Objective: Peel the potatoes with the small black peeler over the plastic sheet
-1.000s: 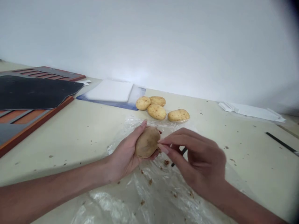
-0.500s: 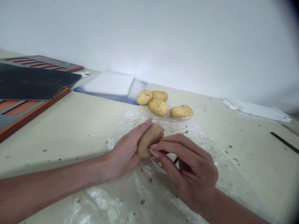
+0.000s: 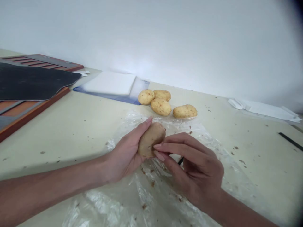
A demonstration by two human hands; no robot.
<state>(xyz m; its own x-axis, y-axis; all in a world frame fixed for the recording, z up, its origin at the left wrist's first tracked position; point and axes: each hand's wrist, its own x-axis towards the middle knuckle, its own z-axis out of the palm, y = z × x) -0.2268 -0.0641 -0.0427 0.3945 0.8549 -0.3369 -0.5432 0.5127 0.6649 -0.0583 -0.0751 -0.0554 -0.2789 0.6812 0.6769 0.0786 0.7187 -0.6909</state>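
Note:
My left hand (image 3: 125, 156) is wrapped round a brown-skinned potato (image 3: 151, 138), thumb along its upper left side, holding it above a crumpled clear plastic sheet (image 3: 113, 201). At the potato's lower right side, the thumb and fingers of my right hand (image 3: 196, 165) are pinched together against the skin. A short dark line marks the skin by those fingertips. Whatever they pinch is too small or hidden to name. Part of a thin black object (image 3: 180, 160) shows beneath my right hand; I cannot tell whether the hand holds it.
Several yellowish potatoes (image 3: 161, 107) lie beyond my hands. Behind them is a white slab (image 3: 109, 82) on a blue-edged sheet (image 3: 104, 99). Left are a black mat (image 3: 35, 83) and wooden-framed panels (image 3: 35, 115); right, white packaging (image 3: 265, 111) and a black strip (image 3: 291, 142). Brown scraps dot the table.
The right fingertips have shifted slightly right and up along the potato, and a dark line now shows on its skin. My left hand keeps its grip. The view has shifted slightly.

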